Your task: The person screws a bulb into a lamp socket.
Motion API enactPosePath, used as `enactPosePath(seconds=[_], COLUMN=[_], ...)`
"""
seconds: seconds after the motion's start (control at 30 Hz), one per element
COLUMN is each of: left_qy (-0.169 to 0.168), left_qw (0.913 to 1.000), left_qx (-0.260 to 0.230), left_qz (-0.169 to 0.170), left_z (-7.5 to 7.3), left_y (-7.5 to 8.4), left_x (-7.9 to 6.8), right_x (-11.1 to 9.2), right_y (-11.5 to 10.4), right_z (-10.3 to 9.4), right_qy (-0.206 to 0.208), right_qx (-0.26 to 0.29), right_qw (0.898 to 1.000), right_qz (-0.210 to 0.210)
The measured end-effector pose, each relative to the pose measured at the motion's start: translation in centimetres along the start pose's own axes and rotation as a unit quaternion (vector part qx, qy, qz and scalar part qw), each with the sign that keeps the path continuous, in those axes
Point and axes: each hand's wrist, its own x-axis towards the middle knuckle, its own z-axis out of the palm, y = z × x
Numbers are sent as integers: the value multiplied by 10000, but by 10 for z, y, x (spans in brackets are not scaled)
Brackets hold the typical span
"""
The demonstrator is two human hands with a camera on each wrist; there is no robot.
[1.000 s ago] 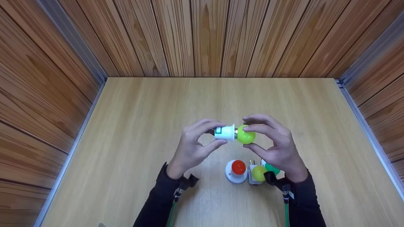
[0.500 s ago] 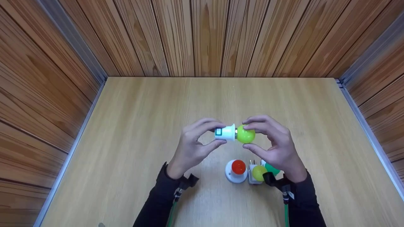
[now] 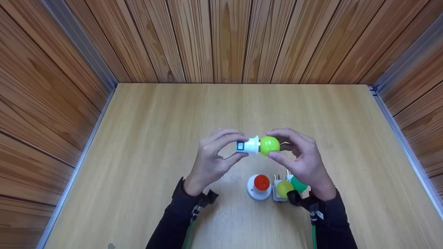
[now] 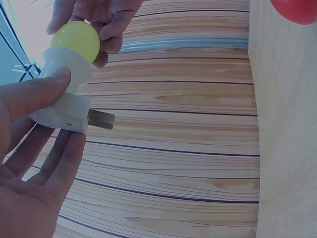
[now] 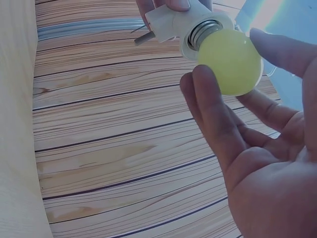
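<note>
In the head view my left hand (image 3: 216,162) grips a white plug-in bulb socket (image 3: 252,145) between thumb and fingers, above the table. Two flat metal prongs (image 4: 101,119) stick out of its side in the left wrist view. A yellow-green bulb (image 3: 270,145) sits at the socket's mouth, and my right hand (image 3: 306,159) pinches it between thumb and fingertips. Silvery screw threads (image 5: 204,32) show between bulb and socket in the right wrist view, so part of the bulb's base is outside the socket.
Below the hands, a red bulb (image 3: 262,182) stands in a round white base (image 3: 254,196) on the table (image 3: 166,114). Beside it lie a yellow bulb (image 3: 284,189) and a green bulb (image 3: 298,185), both in white plug sockets. Wood-panelled walls (image 3: 228,41) enclose the table.
My right thumb and fingers have shifted round the bulb, the thumb now further over its lower side and the fingers further back. The left hand keeps its grip nearly in place.
</note>
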Motion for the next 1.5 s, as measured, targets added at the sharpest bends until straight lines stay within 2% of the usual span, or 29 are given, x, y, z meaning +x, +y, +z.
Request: enactPosePath(seconds=[0.2,0.33,0.53,0.63,0.73,0.9,1.1,1.5], left_qy=[-16,-24,11,39,51,45,-20,131], left_qw=[10000,9999,9996,9994,9993,9991,9989,9996], left_qx=[-56,-145,-287,-339,-365,-380,-413,-252], left_qz=[-54,-71,-28,-53,-100,-161,-223,46], left_z=[0,0,1,0,0,0,-1,-1], left_y=[0,0,0,0,0,0,0,0], left_x=[0,0,0,0,0,0,0,1], right_x=[0,0,2,4,4,4,4,2], right_y=[0,1,1,2,3,3,2,0], right_z=[0,1,4,5,6,4,5,2], right_qy=[12,67,252,266,229,72,131,95], right_qx=[-120,60,647,741,749,600,169,6], right_qw=[9999,10000,9947,9904,9888,9903,9904,9959], right_qz=[26,-10,-757,-1133,-1271,-1253,-1363,-905])
